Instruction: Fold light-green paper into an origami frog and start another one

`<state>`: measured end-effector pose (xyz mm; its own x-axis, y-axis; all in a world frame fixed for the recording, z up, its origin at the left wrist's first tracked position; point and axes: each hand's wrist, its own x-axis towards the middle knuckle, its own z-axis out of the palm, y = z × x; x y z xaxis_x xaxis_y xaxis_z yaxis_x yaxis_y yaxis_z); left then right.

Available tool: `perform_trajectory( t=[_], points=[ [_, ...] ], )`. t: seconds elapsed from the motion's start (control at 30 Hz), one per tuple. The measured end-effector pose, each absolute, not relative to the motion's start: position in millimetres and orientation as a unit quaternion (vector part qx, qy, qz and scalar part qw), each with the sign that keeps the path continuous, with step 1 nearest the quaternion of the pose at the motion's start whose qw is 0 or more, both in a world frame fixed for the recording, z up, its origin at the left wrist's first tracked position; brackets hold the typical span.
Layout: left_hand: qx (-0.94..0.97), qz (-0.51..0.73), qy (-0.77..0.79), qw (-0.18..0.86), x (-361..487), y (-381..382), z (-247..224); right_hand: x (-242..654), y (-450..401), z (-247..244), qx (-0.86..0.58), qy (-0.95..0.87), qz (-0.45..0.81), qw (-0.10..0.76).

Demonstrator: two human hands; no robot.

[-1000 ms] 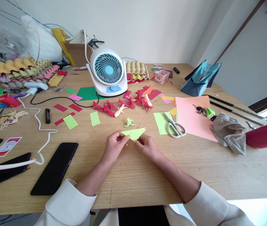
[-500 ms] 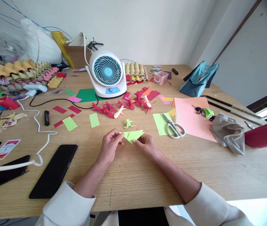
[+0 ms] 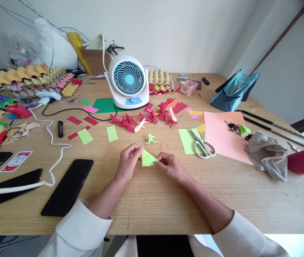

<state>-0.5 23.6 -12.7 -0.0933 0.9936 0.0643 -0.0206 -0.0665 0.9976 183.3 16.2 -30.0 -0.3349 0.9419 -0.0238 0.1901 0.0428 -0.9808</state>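
A folded light green paper (image 3: 148, 159) is held between my two hands near the middle of the table. My left hand (image 3: 129, 159) pinches its upper left corner between thumb and fingers. At its right corner, my right hand (image 3: 170, 165) grips it with thumb and curled fingers. Just beyond the paper sits a small green folded paper figure (image 3: 150, 139). Several red folded figures (image 3: 127, 122) and a pale one (image 3: 140, 125) lie farther back. White-handled scissors (image 3: 203, 145) rest partly on a green sheet (image 3: 185, 141) to the right.
A white fan (image 3: 129, 82) stands at the back. Left are a black phone (image 3: 67, 187), a white cable (image 3: 52, 142), a marker (image 3: 60, 129) and paper pieces. Right are a pink sheet (image 3: 221, 137), crumpled wrap (image 3: 268, 153) and a blue bag (image 3: 233, 91).
The green paper has turned in my fingers, from a wide triangle pointing down to a shape with its peak at the upper left. The camera view has shifted slightly left.
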Motion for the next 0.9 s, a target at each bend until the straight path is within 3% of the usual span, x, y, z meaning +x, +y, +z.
perform_trajectory(
  t=[0.5,0.73,0.9],
  points=[
    [0.309,0.606,0.485,0.549,-4.2,27.8,-14.0,182.7,14.3,-29.2,-0.464,-0.641,0.513,0.334],
    [0.388,0.528,0.466,0.594,2.4,22.3,-13.6,181.7,16.8,-30.9,-0.468,-0.599,0.544,0.356],
    [0.455,0.481,0.484,0.572,8.4,17.5,-14.8,180.7,18.8,-30.3,-0.467,-0.573,0.554,0.383]
  ],
)
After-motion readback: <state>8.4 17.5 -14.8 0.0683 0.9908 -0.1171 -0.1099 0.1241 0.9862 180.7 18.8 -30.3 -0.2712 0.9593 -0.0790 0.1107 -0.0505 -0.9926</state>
